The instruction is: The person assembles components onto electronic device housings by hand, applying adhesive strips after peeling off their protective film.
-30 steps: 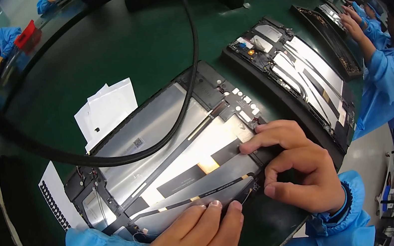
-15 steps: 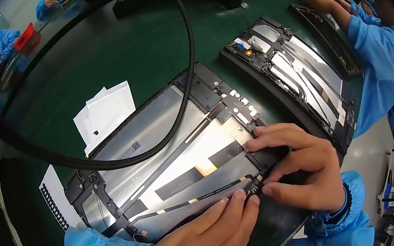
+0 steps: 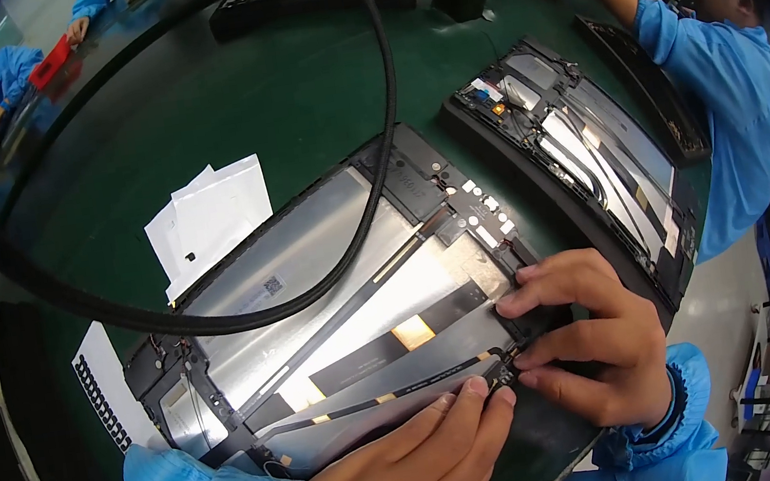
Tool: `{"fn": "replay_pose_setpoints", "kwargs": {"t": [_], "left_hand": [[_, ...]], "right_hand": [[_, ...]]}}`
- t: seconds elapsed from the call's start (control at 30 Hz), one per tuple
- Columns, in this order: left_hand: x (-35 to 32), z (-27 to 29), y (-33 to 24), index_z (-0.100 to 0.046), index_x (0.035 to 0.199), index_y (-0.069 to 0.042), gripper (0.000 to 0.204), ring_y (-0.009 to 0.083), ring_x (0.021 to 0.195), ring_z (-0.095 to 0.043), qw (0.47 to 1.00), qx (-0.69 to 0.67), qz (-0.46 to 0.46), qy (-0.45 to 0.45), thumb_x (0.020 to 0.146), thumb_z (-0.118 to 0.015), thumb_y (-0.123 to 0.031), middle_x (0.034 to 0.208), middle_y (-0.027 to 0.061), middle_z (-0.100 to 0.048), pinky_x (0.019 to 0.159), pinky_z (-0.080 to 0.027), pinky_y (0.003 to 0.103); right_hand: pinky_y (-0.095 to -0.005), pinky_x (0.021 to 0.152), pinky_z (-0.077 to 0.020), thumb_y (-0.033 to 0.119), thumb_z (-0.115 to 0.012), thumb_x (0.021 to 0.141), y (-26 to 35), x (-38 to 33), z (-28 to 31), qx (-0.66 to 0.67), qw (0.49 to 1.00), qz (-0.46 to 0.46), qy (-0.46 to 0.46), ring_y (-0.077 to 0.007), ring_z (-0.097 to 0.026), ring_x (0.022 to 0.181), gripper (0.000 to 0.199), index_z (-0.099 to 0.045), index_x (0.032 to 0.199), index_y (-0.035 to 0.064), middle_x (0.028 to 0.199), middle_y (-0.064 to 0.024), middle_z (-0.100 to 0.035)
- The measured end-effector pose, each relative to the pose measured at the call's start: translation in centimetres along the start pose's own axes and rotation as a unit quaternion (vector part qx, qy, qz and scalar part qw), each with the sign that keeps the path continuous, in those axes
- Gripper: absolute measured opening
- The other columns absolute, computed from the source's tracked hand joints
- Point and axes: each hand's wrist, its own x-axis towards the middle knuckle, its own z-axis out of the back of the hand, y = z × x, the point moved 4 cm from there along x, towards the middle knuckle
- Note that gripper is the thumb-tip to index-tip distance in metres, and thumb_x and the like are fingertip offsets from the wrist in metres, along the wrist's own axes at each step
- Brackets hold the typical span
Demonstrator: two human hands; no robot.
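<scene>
An opened flat electronic device (image 3: 330, 268), with silver metal plates in a black frame, lies slanted in front of me. A thin black flat cable (image 3: 425, 382) with tan patches runs along its near side. My left hand (image 3: 407, 464) lies along that edge, fingers close together and tips by the cable's right end; its thumb is hidden. My right hand (image 3: 605, 337) is at the device's near right corner. Its thumb and a finger close on the small end of the cable, while another finger rests on the frame above. The exact contact there is partly covered.
A thick black hose (image 3: 219, 321) loops over the device. White sheets (image 3: 214, 215) and a spiral-bound pad (image 3: 109, 378) lie to the left. Another opened device (image 3: 580, 154) sits on a black block at right. A co-worker in blue (image 3: 727, 84) reaches across the green table (image 3: 304, 84).
Both hands stay at the cable's end, with only small finger shifts. The co-worker at right has stretched an arm farther toward the back of the table. The view has shifted slightly.
</scene>
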Motion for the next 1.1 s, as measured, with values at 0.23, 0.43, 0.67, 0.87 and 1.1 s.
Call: {"fn": "replay_pose_setpoints", "kwargs": {"t": [0.23,0.43,0.67,0.87,1.1], "left_hand": [[2.1,1.6,-0.5,-0.058,0.094,0.009,0.028,0.0292,0.091,-0.056,0.957,0.108,-0.095,0.253,0.069,-0.055,-0.004,0.101,0.0188,-0.056,0.078,-0.047,0.033],[1.5,2.3,0.3,-0.052,0.104,0.010,0.035,0.0345,0.100,-0.053,0.963,0.034,-0.121,0.238,0.072,-0.052,-0.003,0.110,0.0213,-0.052,0.085,-0.045,0.037],[-2.2,11.3,-2.6,-0.057,0.101,0.003,0.036,0.0357,0.100,-0.052,0.953,0.178,0.066,0.235,0.066,-0.063,-0.004,0.112,0.0219,-0.050,0.086,-0.042,0.039],[-8.2,13.3,-0.4,-0.054,0.106,0.002,0.043,0.0358,0.108,-0.046,0.920,0.282,0.271,-0.008,0.065,-0.065,-0.004,0.117,0.0217,-0.046,0.091,-0.037,0.041],[-8.4,12.3,-0.9,-0.055,0.102,0.001,0.045,0.0351,0.102,-0.049,0.939,0.291,0.183,0.011,0.058,-0.063,0.001,0.112,0.0223,-0.049,0.089,-0.038,0.041]], "right_hand": [[-0.0462,0.069,-0.0413,0.003,-0.062,0.050,2.2,-0.3,-0.7,-0.213,0.963,0.163,-0.028,-0.0300,-0.053,0.086,0.016,-0.056,0.064,-0.0022,0.092,-0.0107,-0.060],[-0.0380,0.073,-0.0434,-0.005,-0.062,0.055,1.6,-1.2,-0.7,-0.128,0.983,0.127,-0.046,-0.0292,-0.054,0.086,0.015,-0.057,0.068,-0.0017,0.092,-0.0106,-0.058],[-0.0345,0.079,-0.0432,-0.002,-0.067,0.058,0.2,-4.0,1.8,-0.066,0.984,-0.048,-0.160,-0.0285,-0.053,0.094,0.031,-0.060,0.088,0.0024,0.104,-0.0142,-0.054],[-0.0402,0.078,-0.0416,-0.005,-0.061,0.057,3.8,-2.5,-0.4,-0.197,0.967,0.139,-0.079,-0.0332,-0.049,0.092,0.041,-0.059,0.098,0.0018,0.105,-0.0153,-0.053],[-0.0378,0.073,-0.0445,-0.005,-0.061,0.058,2.4,-3.3,-1.6,-0.221,0.965,0.118,-0.080,-0.0296,-0.053,0.086,0.034,-0.059,0.091,-0.0053,0.093,-0.0140,-0.056]]}}
